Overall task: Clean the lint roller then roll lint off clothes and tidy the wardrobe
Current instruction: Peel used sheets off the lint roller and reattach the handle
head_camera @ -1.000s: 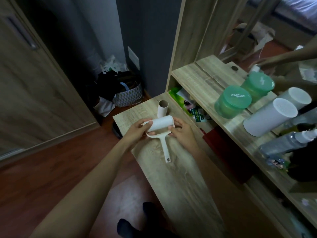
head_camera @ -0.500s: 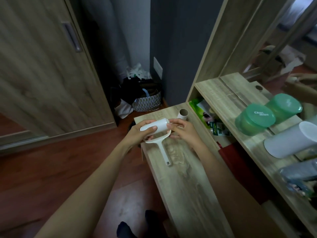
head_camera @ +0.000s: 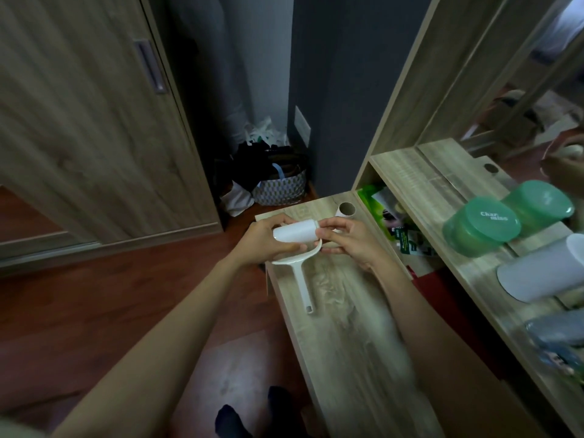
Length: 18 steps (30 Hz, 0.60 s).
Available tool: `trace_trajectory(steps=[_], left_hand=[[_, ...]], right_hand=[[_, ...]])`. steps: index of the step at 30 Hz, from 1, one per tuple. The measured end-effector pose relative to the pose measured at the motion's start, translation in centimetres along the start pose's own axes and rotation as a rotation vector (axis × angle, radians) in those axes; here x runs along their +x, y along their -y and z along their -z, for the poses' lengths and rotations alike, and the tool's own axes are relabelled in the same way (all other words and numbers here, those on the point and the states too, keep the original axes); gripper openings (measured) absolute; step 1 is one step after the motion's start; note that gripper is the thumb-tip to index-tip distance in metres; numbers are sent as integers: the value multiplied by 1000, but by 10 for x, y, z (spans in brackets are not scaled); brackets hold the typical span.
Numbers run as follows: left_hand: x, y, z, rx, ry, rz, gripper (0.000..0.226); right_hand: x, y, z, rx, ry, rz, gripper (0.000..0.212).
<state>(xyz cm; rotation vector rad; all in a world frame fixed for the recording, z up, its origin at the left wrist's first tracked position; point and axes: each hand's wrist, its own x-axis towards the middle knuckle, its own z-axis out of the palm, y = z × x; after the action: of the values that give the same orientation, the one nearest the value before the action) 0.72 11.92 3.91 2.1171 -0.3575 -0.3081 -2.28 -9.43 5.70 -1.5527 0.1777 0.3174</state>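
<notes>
A white lint roller [head_camera: 295, 233] is held over the far end of a low wooden bench [head_camera: 341, 327], its handle pointing toward me. My left hand [head_camera: 264, 245] grips the roll's left end, fingers wrapped round it. My right hand [head_camera: 346, 240] pinches the roll's right end with fingertips. An empty cardboard tube [head_camera: 345, 210] stands upright on the bench just behind my right hand.
A wooden wardrobe door [head_camera: 88, 128] stands at left. A patterned basket [head_camera: 281, 189] with bags sits on the floor in the corner. On the shelf [head_camera: 420, 191] to the right stand two green tubs [head_camera: 483, 227] and white cylinders [head_camera: 543, 273]. A mirror is above.
The view has swung up and left, bringing the wardrobe door into sight. Both hands have lifted the roller slightly off the bench and kept their hold on the roll.
</notes>
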Motion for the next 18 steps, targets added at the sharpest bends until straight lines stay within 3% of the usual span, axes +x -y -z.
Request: trace_trajectory(steps=[11, 18], left_hand=[[-5, -8, -1, 72, -76, -87, 42], [-7, -10, -2, 89, -60, -105, 44]], right_hand=[[-8, 5, 1, 33, -78, 6, 22], [-10, 13, 3, -33, -48, -25, 12]])
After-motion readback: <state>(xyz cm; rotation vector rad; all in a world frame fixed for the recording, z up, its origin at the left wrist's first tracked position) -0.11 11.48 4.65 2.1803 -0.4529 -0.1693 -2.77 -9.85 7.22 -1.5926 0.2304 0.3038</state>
